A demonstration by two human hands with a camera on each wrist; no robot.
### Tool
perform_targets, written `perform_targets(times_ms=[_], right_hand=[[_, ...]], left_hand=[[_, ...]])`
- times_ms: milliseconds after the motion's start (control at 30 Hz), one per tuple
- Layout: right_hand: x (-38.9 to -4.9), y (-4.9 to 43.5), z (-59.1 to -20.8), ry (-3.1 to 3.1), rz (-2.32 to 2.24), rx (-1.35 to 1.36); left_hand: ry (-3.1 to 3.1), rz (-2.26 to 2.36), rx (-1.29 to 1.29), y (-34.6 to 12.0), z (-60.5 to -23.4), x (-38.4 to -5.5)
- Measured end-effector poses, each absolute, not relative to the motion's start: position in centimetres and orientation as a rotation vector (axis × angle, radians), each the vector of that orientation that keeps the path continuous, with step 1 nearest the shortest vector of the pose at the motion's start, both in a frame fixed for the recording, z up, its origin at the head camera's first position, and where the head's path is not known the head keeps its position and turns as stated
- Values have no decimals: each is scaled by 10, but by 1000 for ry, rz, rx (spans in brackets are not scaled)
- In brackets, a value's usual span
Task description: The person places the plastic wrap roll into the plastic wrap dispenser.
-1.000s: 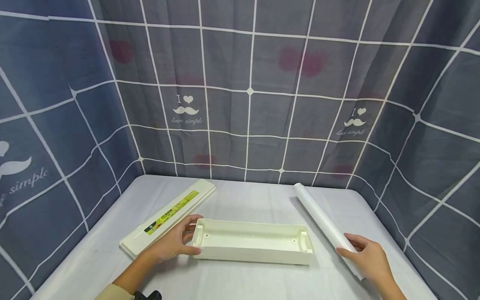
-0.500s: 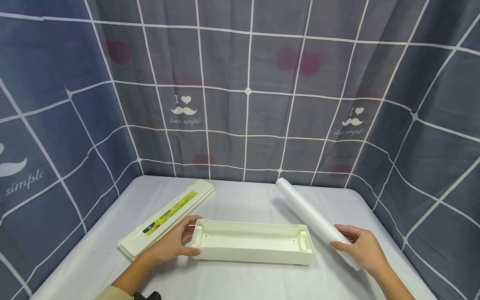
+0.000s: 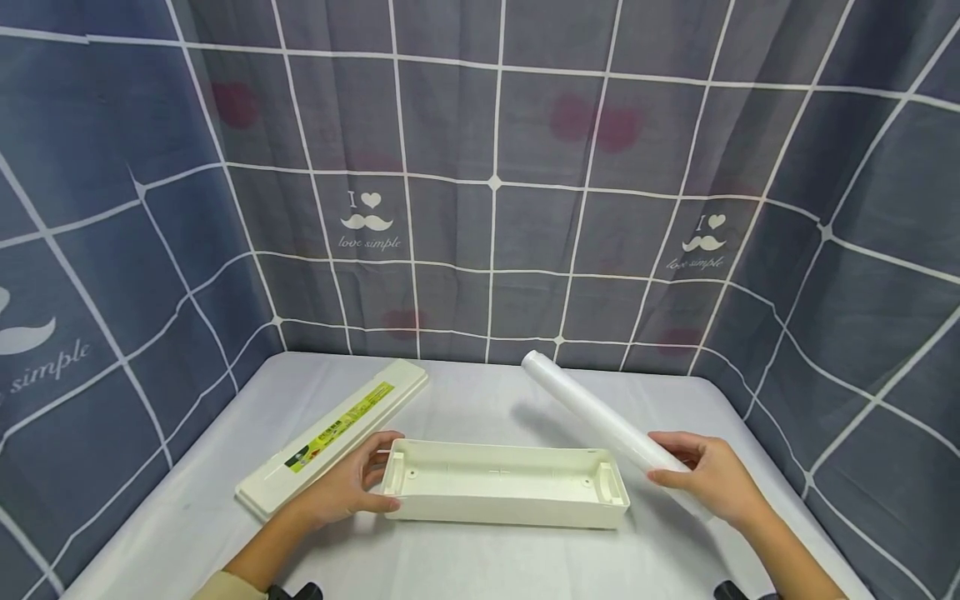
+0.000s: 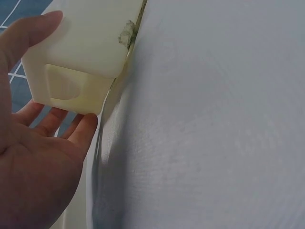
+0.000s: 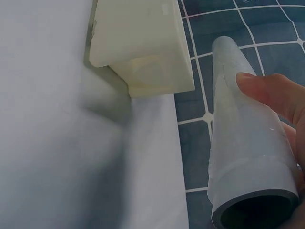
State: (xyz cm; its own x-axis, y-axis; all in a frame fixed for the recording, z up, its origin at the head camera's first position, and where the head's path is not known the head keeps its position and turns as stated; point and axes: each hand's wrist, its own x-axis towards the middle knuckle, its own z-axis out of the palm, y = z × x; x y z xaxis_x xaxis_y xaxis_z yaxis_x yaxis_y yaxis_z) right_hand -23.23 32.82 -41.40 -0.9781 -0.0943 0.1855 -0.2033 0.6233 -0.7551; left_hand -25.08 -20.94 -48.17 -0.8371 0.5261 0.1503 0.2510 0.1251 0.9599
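Note:
A cream cling film box (image 3: 510, 510), its lid off and its inside bare, sits on the white tabletop in the head view. My left hand (image 3: 348, 482) grips the box's left end, thumb on the front wall and fingers behind; the left wrist view shows that end (image 4: 76, 88) between thumb and fingertips. Right of the box, my right hand (image 3: 712, 477) holds a white roll of cling film (image 3: 592, 408) near its close end. The roll slants, its far end pointing back and left, with a shadow under it. Its hollow core (image 5: 257, 212) shows in the right wrist view.
The long cream lid (image 3: 337, 433), with a yellow-green label, lies slanted on the table behind my left hand. A grey-blue checked curtain (image 3: 450, 208) encloses the white table (image 3: 465, 567) at the back and both sides.
My right hand has moved the roll left and toward the box, and the roll has turned so that its far end points further left. My left hand stays on the box.

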Motion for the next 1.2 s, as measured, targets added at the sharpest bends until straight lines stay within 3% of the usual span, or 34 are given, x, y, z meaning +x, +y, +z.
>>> perform_targets(times_ms=[1200], right_hand=[[-265, 303, -412, -2763, 1500, 743]], left_hand=[[2146, 1772, 718, -210, -481, -252]])
